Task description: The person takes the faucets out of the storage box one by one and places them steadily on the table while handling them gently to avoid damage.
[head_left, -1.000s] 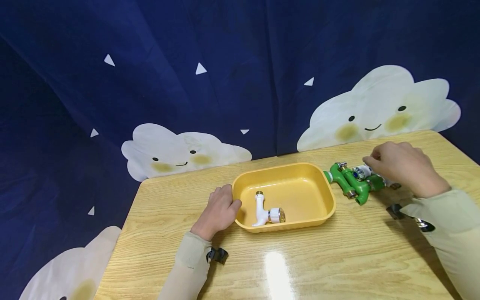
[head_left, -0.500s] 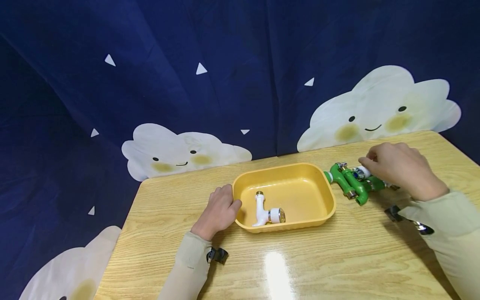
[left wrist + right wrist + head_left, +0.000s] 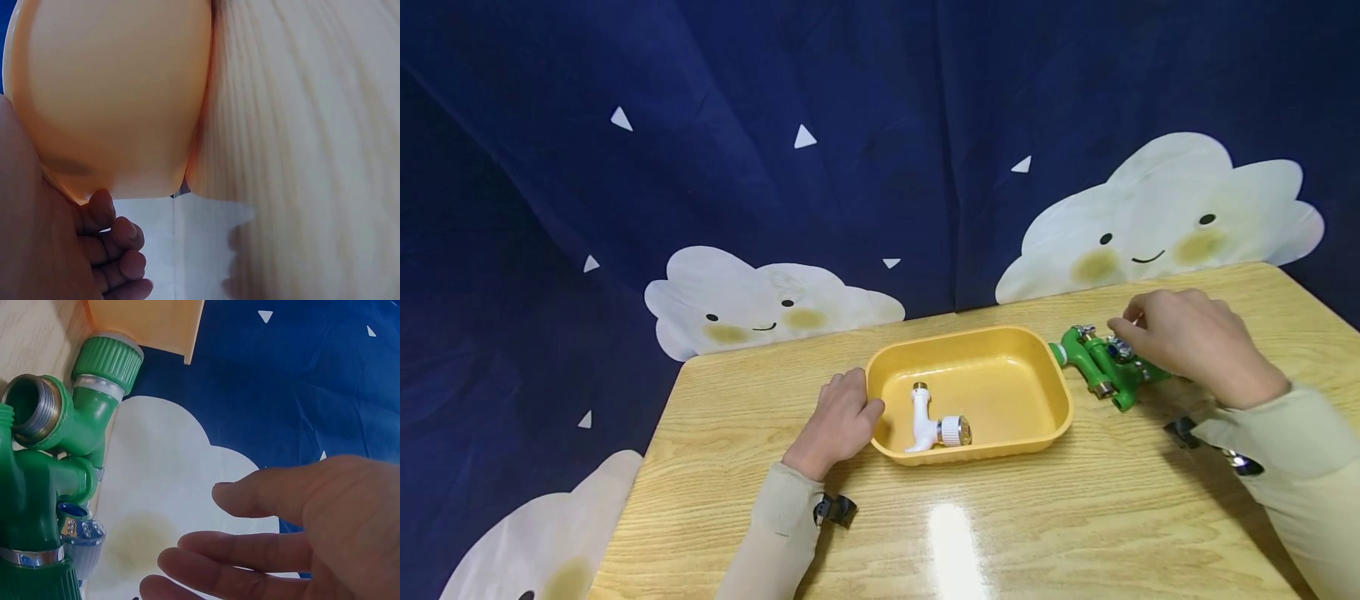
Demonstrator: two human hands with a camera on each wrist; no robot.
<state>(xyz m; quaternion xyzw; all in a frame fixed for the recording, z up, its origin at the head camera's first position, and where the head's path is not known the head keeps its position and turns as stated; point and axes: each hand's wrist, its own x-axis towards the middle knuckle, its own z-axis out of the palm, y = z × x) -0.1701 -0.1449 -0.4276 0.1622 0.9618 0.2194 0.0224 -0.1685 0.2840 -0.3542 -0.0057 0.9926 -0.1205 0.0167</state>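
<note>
My left hand (image 3: 837,421) grips the left rim of a yellow plastic tray (image 3: 970,333), fingers curled at its edge in the left wrist view. Inside the tray, near its front wall, lies a white faucet (image 3: 922,425) with a ribbed knob. Over a cluster right of the tray hovers my right hand (image 3: 1198,343), its fingers loosely bent and holding nothing. The cluster has a green faucet (image 3: 1078,358), a second green faucet (image 3: 28,500) and a clear-and-white knob (image 3: 84,544) with a blue cap. My hand partly hides these from the head view.
Everything rests on a wooden table (image 3: 1037,525). A dark blue curtain (image 3: 850,200) with clouds hangs right behind the far edge. The leftmost green faucet's ribbed knob (image 3: 109,364) lies against or very near the tray's right wall.
My right hand has shifted slightly left and lower over the faucets, covering more of the white part. The left hand and tray have stayed in place.
</note>
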